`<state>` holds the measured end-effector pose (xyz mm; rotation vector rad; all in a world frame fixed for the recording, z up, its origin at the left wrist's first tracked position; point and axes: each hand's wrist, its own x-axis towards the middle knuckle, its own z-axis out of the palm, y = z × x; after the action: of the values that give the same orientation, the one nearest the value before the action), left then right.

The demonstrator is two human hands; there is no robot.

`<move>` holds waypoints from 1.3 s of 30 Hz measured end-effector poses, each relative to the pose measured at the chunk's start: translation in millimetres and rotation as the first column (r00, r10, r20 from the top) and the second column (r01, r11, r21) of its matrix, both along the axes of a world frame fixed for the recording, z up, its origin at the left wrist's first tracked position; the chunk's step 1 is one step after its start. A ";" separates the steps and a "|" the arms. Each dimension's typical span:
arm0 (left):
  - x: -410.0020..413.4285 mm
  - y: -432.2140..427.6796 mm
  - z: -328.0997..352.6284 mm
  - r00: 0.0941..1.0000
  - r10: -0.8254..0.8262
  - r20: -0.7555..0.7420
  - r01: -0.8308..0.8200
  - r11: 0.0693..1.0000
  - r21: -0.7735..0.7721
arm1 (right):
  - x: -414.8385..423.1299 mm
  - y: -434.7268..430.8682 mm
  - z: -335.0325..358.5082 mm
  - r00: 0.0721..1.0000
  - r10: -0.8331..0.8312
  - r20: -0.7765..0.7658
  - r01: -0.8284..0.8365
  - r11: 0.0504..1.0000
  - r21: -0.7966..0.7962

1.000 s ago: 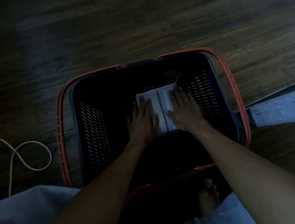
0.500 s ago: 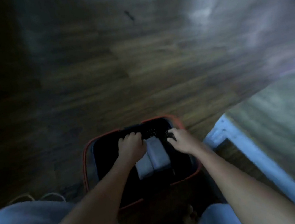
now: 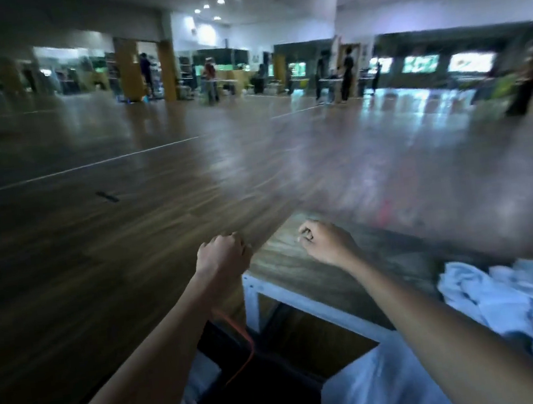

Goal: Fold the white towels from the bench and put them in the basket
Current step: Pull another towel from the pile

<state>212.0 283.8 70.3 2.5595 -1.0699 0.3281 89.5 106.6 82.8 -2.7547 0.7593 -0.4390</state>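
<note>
Left hand and right hand are hovering empty, fingers curling in (blur hides how tightly), seemingly ready for the rumpled white towels lying within reach on the wood-topped bench. The dark orange-handled basket is waiting below.

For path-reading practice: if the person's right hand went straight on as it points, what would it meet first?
Probably nothing near: the right hand, over the bench top, points forward-left past its end; the way looks free to the wooden floor. Depth unclear.
</note>
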 end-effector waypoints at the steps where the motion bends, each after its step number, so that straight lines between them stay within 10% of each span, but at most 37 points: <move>1: -12.2 -17.0 2.1 0.999 -0.045 -0.015 0.045 0.999 0.007 | -19.1 -10.3 1.4 0.999 -0.047 0.003 0.047 0.999 0.011; 17: -213.5 -263.2 -45.3 0.762 -0.624 -0.173 0.644 0.759 0.098 | -293.0 -166.2 -70.4 0.784 -0.602 -0.148 0.614 0.788 0.044; 26: -255.7 -320.2 -132.7 0.622 -0.776 -0.104 0.780 0.600 0.180 | -292.0 -194.4 -158.8 0.778 -0.573 -0.258 0.548 0.820 -0.167; 39: -271.9 -331.0 -146.0 0.720 -0.693 -0.032 0.688 0.706 0.170 | -293.8 -216.4 -154.5 0.830 -0.529 -0.178 0.315 0.707 -0.634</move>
<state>-59.9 -47.1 -75.6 2.0601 -2.0411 0.0744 -204.3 -109.7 -71.7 -3.2577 1.6364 -0.2964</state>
